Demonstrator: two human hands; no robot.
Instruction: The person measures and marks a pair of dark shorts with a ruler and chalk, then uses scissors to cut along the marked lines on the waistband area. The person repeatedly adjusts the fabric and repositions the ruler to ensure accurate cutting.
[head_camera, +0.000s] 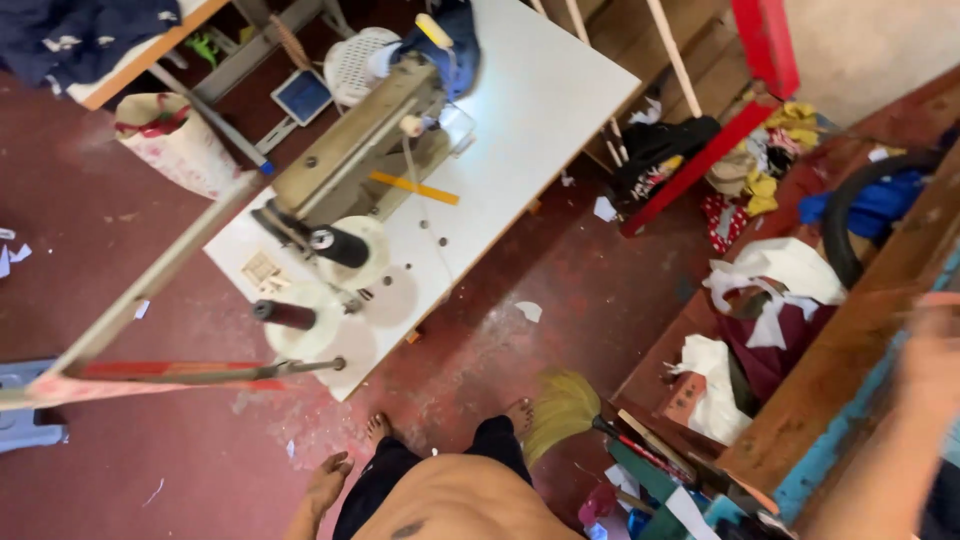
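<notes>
The person stands; the left hand (328, 478) hangs open and holds nothing. The right hand (935, 335) is raised and blurred, so I cannot tell its grip. The broom (562, 408) leans between both hands, near the feet. The sewing machine (350, 150) is well ahead of the left hand.

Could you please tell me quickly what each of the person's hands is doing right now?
Left hand: hangs loose at the person's side, open, holding nothing.
Right hand: raised at the frame's right edge, blurred; open or closed cannot be told.
</notes>
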